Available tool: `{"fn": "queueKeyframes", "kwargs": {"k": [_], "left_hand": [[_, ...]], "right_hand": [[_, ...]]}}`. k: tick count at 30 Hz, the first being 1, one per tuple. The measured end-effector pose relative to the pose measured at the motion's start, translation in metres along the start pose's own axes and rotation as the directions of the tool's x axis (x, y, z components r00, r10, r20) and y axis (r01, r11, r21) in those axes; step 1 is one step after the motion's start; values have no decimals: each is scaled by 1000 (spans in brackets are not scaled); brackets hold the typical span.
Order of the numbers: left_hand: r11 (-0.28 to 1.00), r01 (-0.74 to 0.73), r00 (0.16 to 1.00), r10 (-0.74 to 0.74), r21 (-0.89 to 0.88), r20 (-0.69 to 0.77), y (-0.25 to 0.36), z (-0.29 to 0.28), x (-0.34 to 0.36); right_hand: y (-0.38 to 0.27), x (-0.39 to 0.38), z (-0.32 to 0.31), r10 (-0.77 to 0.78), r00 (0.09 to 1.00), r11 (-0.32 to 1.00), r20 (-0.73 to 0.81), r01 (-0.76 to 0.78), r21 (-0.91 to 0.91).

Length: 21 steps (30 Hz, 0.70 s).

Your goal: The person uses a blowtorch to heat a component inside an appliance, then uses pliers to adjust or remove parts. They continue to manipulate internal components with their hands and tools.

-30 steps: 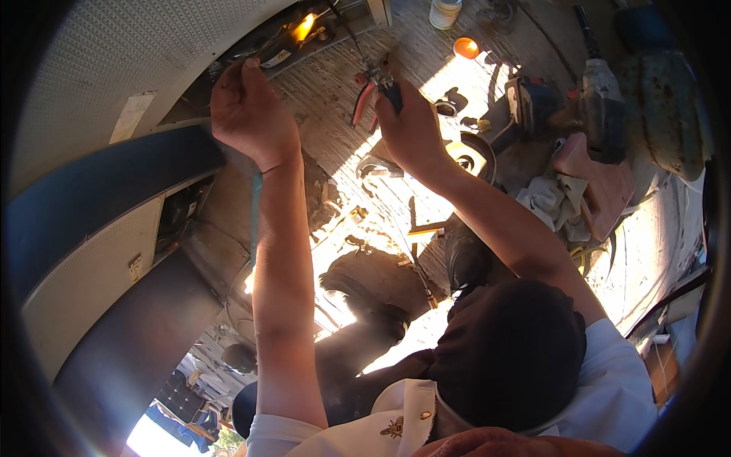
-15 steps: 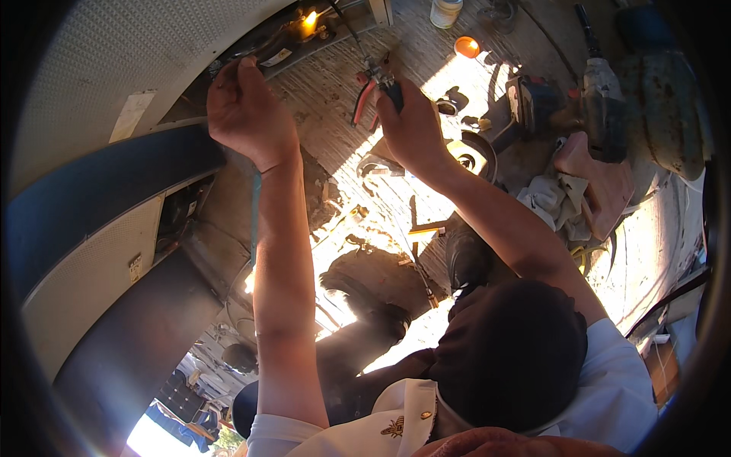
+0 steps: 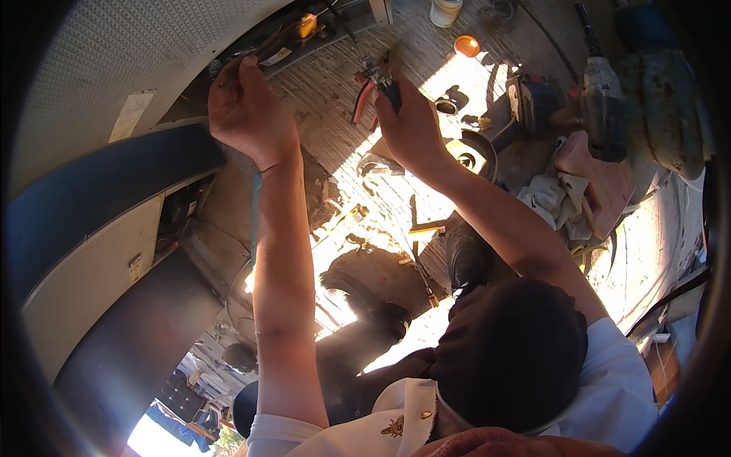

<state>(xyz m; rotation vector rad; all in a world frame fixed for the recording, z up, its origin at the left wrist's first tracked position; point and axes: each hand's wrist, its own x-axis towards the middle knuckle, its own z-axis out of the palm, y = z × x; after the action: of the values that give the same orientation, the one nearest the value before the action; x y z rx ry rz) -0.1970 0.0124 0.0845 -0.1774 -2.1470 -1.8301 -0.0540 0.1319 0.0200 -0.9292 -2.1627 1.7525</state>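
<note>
My right hand [image 3: 415, 126] is closed around a red-handled hand tool [image 3: 364, 97] with a metal head. From that head, a long thin dark rod [image 3: 344, 27] runs up to the top edge. The tool's exact kind does not show. My left hand [image 3: 247, 110] is raised at the opening under a pale textured panel [image 3: 137, 46], fingers pinched at its edge. Whatever they hold, if anything, is hidden. Inside the opening, between my hands, an orange glow like a flame [image 3: 308, 26] shines beside dark parts and a small white label [image 3: 276, 56].
On the sunlit, grooved floor [image 3: 327, 84] stand a white tub [image 3: 445, 12] and an orange cup [image 3: 467, 46]. To the right are a power tool with a long bit [image 3: 604, 103], a rusty tank [image 3: 670, 114], a pinkish block [image 3: 601, 179] and rags [image 3: 544, 199]. A blue-black panel [image 3: 114, 190] borders the left.
The orange glow in the opening looks smaller and duller. My hands and the red-handled tool stay in nearly the same places.
</note>
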Motion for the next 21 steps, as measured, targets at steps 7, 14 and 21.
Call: {"fn": "queueKeyframes", "kwargs": {"k": [7,14,21], "left_hand": [[1000,-2,1000,2,2,3,0,1,1],[999,-39,999,39,16,10,-2,0,2],[1000,-12,1000,11,22,12,3,1,1]], "right_hand": [[-6,0,-1,18,1000,999,-2,-18,-33],[-11,-2,-3,20,1000,1000,8,-19,-10],[-12,-1,-4,45,999,999,22,-45,-16]]}}
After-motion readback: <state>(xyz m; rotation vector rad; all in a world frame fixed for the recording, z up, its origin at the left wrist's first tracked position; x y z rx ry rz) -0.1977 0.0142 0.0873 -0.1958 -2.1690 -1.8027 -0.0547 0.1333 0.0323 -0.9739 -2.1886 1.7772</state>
